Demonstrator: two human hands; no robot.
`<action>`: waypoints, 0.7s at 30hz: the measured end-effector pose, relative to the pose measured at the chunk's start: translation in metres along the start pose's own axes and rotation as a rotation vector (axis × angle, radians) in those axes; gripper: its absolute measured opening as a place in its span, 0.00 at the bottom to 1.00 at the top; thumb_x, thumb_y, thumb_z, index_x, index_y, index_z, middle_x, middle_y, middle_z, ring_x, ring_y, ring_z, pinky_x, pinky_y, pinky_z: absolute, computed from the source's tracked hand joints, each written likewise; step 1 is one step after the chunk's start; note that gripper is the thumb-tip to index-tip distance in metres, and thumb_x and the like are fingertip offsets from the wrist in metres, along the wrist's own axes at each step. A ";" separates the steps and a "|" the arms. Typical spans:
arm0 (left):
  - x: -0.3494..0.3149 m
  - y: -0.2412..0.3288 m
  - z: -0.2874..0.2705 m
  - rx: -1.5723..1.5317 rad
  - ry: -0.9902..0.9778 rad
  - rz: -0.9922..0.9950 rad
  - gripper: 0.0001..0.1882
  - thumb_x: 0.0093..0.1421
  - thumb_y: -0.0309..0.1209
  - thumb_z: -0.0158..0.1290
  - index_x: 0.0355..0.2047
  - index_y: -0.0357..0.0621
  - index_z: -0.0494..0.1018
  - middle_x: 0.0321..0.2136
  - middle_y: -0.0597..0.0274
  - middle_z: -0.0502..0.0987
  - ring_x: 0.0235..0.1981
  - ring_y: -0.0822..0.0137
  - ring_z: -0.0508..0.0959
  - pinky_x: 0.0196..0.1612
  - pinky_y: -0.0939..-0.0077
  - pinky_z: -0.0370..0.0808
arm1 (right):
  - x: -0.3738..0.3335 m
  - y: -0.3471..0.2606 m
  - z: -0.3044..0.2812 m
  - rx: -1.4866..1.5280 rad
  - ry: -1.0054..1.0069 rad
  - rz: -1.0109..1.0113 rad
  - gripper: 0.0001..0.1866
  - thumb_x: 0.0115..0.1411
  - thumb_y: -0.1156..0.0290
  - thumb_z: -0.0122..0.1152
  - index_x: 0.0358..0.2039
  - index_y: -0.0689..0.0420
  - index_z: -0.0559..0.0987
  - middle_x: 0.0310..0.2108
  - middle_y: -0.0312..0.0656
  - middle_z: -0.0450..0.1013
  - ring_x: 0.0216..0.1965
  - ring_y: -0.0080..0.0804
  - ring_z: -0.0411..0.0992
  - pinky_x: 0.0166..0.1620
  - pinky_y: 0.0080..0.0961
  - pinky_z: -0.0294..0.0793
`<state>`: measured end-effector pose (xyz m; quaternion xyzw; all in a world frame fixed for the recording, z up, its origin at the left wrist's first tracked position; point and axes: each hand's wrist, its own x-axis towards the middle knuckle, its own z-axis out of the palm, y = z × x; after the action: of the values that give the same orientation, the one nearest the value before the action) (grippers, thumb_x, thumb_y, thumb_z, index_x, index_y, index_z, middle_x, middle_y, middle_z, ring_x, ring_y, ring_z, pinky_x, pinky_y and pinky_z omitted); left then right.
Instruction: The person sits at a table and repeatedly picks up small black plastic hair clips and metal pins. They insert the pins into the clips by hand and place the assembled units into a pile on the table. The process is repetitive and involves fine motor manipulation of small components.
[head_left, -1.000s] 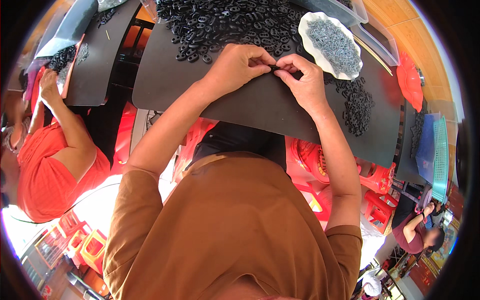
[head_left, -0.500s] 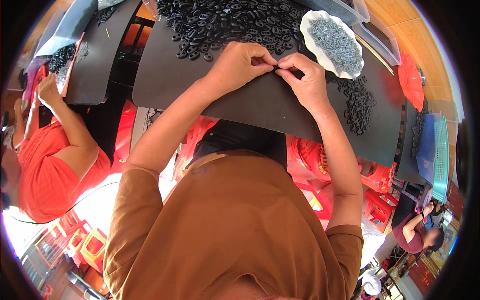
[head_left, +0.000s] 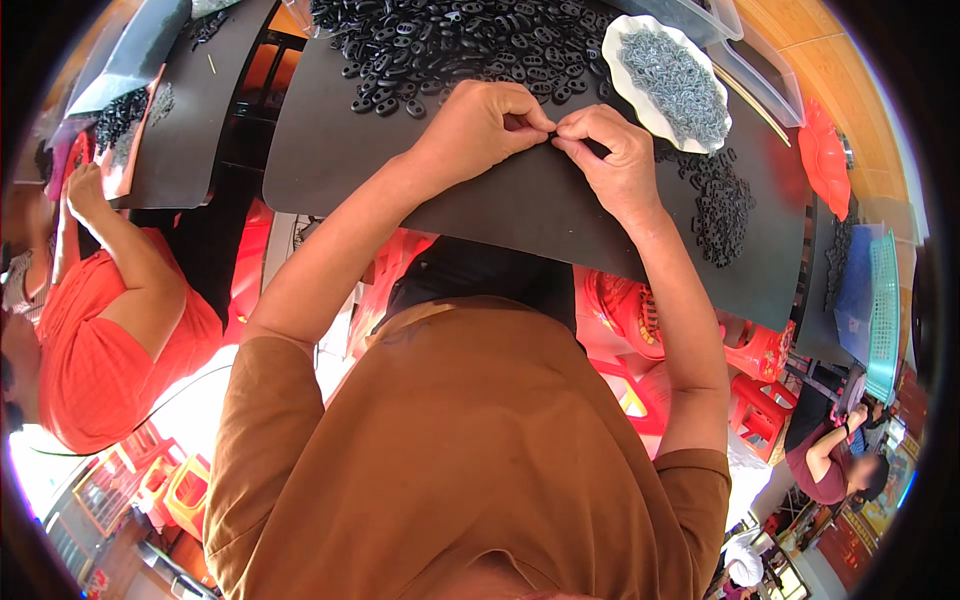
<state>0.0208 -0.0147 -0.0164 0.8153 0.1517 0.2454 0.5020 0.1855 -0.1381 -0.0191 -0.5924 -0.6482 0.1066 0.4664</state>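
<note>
My left hand point(head_left: 486, 130) and my right hand point(head_left: 614, 160) meet fingertip to fingertip above the front part of the dark table point(head_left: 370, 165). Both are closed in a pinch around a small black piece point(head_left: 553, 137), mostly hidden by the fingers. Beyond them spreads a big heap of black oval plastic pieces with two holes point(head_left: 480, 40). A white scalloped dish point(head_left: 618, 75) full of small grey metallic-looking parts point(head_left: 675, 85) stands just beyond my right hand. To the right of that hand lies a pile of smaller black pieces point(head_left: 724, 215).
Clear plastic bins point(head_left: 765, 80) stand at the far right, near a red scalloped dish point(head_left: 826, 160) and a turquoise basket point(head_left: 882, 310). A person in red point(head_left: 120, 330) works at another table on the left. Red stools point(head_left: 762, 410) stand below the table.
My hands keep the same pinch with hardly any movement. The view has shifted slightly, and the person on the left has moved a little.
</note>
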 end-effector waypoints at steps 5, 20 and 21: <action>0.000 -0.003 0.000 0.026 -0.010 0.041 0.03 0.54 0.19 0.61 0.30 0.36 0.81 0.30 0.64 0.81 0.29 0.76 0.79 0.33 0.82 0.77 | 0.001 -0.002 0.001 0.002 0.005 -0.013 0.08 0.48 0.85 0.68 0.26 0.61 0.77 0.28 0.39 0.77 0.31 0.34 0.75 0.36 0.26 0.74; 0.000 -0.004 0.000 0.079 -0.011 0.101 0.03 0.54 0.19 0.61 0.30 0.36 0.81 0.30 0.64 0.81 0.29 0.76 0.79 0.33 0.81 0.76 | 0.000 -0.003 0.000 -0.036 -0.019 -0.051 0.07 0.49 0.86 0.65 0.26 0.60 0.77 0.27 0.39 0.77 0.31 0.36 0.75 0.36 0.27 0.75; 0.000 -0.003 0.000 0.106 -0.014 0.121 0.03 0.54 0.19 0.61 0.30 0.36 0.81 0.30 0.64 0.81 0.29 0.76 0.79 0.33 0.81 0.76 | 0.000 -0.003 0.000 -0.034 -0.020 -0.045 0.07 0.49 0.86 0.65 0.26 0.60 0.77 0.27 0.39 0.77 0.31 0.36 0.74 0.36 0.27 0.75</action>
<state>0.0209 -0.0126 -0.0192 0.8502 0.1111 0.2611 0.4434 0.1832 -0.1391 -0.0172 -0.5844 -0.6677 0.0910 0.4522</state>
